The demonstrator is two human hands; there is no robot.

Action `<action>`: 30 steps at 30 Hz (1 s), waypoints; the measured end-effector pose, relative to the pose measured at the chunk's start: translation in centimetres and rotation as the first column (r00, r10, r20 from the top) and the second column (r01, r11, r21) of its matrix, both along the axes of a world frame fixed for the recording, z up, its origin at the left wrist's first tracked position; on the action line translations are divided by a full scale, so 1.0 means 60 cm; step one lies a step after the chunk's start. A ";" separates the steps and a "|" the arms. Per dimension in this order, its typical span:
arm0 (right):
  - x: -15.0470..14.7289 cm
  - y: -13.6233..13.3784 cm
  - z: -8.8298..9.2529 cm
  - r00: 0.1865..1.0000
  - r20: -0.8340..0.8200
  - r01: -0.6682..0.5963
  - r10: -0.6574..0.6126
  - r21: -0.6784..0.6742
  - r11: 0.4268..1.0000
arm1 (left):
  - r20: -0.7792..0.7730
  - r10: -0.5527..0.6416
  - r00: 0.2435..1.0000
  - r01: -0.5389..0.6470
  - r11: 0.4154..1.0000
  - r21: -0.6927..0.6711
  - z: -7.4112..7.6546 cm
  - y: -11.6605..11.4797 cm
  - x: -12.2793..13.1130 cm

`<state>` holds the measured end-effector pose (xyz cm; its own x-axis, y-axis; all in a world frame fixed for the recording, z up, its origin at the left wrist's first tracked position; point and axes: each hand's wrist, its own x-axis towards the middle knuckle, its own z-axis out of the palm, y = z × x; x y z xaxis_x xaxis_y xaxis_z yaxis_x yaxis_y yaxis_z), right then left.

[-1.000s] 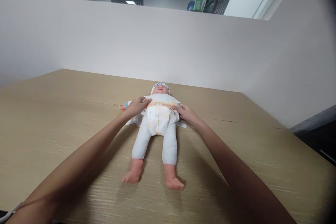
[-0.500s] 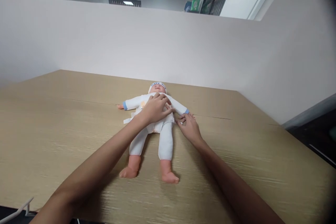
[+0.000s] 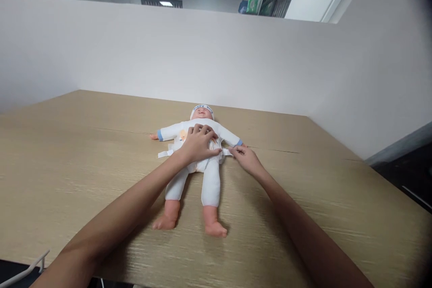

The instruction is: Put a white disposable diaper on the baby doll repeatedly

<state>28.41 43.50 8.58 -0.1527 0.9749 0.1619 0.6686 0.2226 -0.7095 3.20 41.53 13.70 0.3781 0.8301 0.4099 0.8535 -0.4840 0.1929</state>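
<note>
A baby doll [image 3: 211, 184] in a white suit with blue cuffs and a printed headband lies on its back, its feet toward me. Around its waist is a white diaper [image 3: 200, 166], partly hidden by my hand. My left hand [image 3: 200, 143] rests on the doll's belly with its fingers spread. Beside the doll's right-hand side in view, my right hand [image 3: 243, 155] pinches a white diaper tab [image 3: 227, 152] and holds it out sideways. Another white tab [image 3: 165, 154] sticks out on the opposite side, lying loose on the table.
The wooden table [image 3: 101, 180] reaches back to a pale partition wall [image 3: 168, 54]. A white curved rod [image 3: 30, 270] stands at the near left edge. A dark object [image 3: 405, 175] is beyond the table's right edge.
My right hand has moved slightly right, drawing the diaper tab outward from the doll's side. My left hand has slid a little down the belly, and the doll's legs have shifted slightly left.
</note>
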 end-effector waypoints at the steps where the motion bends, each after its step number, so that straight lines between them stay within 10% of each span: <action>1: -0.001 0.004 0.009 0.999 -0.028 -0.020 0.020 0.000 1.000 | 0.000 0.003 1.000 -0.003 1.000 -0.003 0.000 0.000 0.000; 11: -0.084 0.047 0.079 0.996 -0.026 -0.083 0.084 0.034 0.996 | 0.035 0.019 0.999 -0.017 0.999 -0.037 0.006 -0.004 0.002; 23: -0.126 0.010 0.058 0.983 -0.134 -0.083 0.123 0.277 0.957 | 0.092 -0.020 0.996 0.022 0.999 -0.028 0.000 0.001 -0.001; 30: -0.085 -0.057 0.035 0.889 -0.023 -0.399 0.457 0.450 0.799 | 0.114 -0.031 0.993 0.041 0.995 -0.087 0.002 0.006 -0.004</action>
